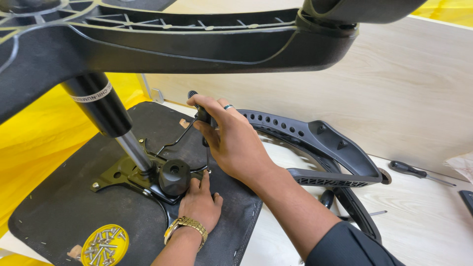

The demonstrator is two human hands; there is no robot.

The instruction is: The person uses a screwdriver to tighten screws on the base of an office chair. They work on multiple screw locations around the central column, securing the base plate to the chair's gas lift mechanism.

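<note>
My right hand, with a ring on one finger, grips the black handle of a screwdriver held upright. Its thin shaft points down to the edge of the metal mechanism plate on the black underside of a chair seat. My left hand, wearing a gold watch, rests flat on the seat beside the plate's round black knob, fingertips near the screwdriver tip. A gas cylinder rises from the plate to the black star base overhead.
A yellow lid holding several screws lies on the seat at the front left. A curved black plastic chair part lies to the right on the pale wooden surface, with a second screwdriver beyond it. A wooden panel stands behind.
</note>
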